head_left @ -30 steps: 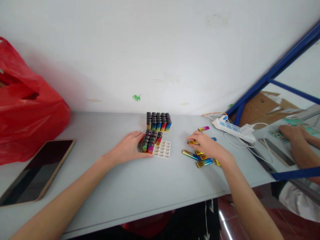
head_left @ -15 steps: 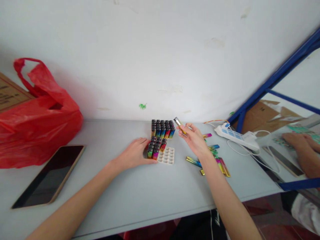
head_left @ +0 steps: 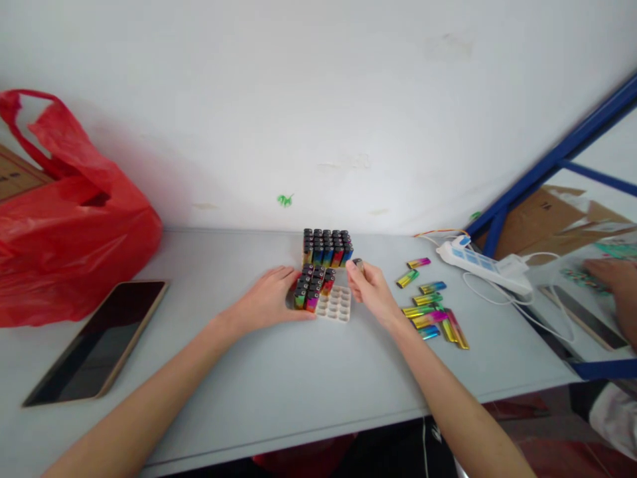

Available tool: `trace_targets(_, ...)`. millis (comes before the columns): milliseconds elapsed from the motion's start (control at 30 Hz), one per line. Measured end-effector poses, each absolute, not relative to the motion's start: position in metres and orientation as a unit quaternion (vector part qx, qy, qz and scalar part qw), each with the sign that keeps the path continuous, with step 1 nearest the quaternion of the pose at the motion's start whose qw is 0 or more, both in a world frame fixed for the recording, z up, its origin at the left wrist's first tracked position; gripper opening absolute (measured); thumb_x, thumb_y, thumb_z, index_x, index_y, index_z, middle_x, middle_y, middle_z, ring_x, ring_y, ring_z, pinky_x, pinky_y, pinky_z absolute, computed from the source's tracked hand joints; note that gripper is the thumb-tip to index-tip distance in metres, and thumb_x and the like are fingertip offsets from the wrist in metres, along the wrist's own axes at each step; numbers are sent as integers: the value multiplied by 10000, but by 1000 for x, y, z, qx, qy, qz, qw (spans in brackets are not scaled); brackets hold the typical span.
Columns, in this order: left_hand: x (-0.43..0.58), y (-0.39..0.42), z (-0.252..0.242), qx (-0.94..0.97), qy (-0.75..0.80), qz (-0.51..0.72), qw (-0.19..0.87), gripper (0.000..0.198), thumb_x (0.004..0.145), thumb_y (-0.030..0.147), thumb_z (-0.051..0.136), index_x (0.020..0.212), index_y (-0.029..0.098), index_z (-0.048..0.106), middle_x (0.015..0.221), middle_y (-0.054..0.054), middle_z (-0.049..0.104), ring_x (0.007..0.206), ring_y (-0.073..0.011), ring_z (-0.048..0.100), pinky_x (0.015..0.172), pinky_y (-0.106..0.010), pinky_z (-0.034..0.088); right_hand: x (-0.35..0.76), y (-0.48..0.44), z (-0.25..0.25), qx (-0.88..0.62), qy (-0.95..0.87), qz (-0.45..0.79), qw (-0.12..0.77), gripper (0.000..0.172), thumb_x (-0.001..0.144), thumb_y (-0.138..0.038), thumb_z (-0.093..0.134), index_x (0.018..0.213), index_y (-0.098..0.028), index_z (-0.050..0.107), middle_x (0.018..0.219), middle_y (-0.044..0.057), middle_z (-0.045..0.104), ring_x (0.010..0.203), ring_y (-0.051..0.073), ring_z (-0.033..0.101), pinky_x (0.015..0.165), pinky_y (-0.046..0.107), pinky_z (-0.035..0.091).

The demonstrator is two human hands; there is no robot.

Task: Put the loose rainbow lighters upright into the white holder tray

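Observation:
My left hand [head_left: 266,299] curls around the left side of a white tray [head_left: 343,311], its thumb along the near edge and fingers at the far side. Black-topped, shiny coloured lighters [head_left: 309,289] stand upright in the tray's left part, while bare round pockets show at its right. My right hand [head_left: 371,289] pinches a lighter [head_left: 359,263] just right of the tray; only its end shows, the rest hidden by fingers. Behind the tray stands a full block of similar lighters [head_left: 327,249]. To the right of my right hand, several shiny multicoloured lighters [head_left: 428,318] lie loose.
A white power strip [head_left: 472,262] with cables lies at the right, near a blue metal frame [head_left: 522,192]. At the left are a red plastic bag [head_left: 84,226] and a phone or tablet [head_left: 97,342]. Beyond the frame, another person's hand [head_left: 617,279] shows.
My right hand has come down and slightly toward me with the lighter, beside the tray. The lighter has turned from slanting to nearly end-on. My left hand stays at the tray; the view has shifted slightly.

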State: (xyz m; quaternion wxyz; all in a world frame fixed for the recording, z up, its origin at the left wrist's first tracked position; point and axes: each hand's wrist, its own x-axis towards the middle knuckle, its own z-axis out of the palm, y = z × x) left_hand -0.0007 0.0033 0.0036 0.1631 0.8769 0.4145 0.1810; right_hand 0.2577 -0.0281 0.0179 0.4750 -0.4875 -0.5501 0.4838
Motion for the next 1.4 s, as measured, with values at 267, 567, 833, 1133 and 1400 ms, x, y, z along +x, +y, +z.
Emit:
trace_targets(267, 0, 4, 3, 876, 419, 174, 162, 697, 739, 836, 844, 1049, 224, 727, 1088, -131, 782, 1060, -394, 746, 995, -504, 597, 239, -40, 6, -534, -609, 387, 442, 694, 947, -825, 571, 594, -263, 370, 557, -47, 356, 563, 121, 308, 528, 291, 238)
trace_targets(567, -2, 5, 0, 873, 421, 175, 175, 703, 734, 854, 833, 1037, 228, 730, 1098, -129, 775, 1076, -406, 741, 997, -526, 595, 239, -40, 8, -542, -624, 350, 441, 492, 909, -561, 559, 588, -272, 325, 556, -58, 320, 565, 117, 283, 545, 285, 247)
trace_targets(833, -1, 4, 3, 874, 415, 180, 177, 681, 749, 841, 832, 1035, 233, 721, 1097, -123, 781, 1068, -400, 748, 990, -511, 595, 241, -41, 11, -532, -639, 338, 441, 566, 989, -644, 561, 624, -258, 363, 574, -62, 339, 574, 118, 293, 564, 297, 236)
trace_targets(1133, -2, 5, 0, 875, 415, 178, 175, 707, 747, 841, 836, 1062, 218, 722, 1122, -144, 779, 1101, -416, 741, 1007, -524, 591, 241, -39, 9, -542, -645, 324, 431, 454, 950, -524, 543, 631, -271, 342, 561, -68, 348, 561, 120, 308, 570, 298, 256)
trace_targets(1400, -1, 5, 3, 876, 413, 180, 171, 679, 748, 835, 843, 1013, 226, 704, 1069, -122, 776, 1045, -391, 745, 965, -496, 593, 254, -45, 25, -471, -744, 296, 371, 322, 1132, -530, 519, 1076, -228, 615, 802, -33, 631, 698, 158, 553, 697, 279, 410)
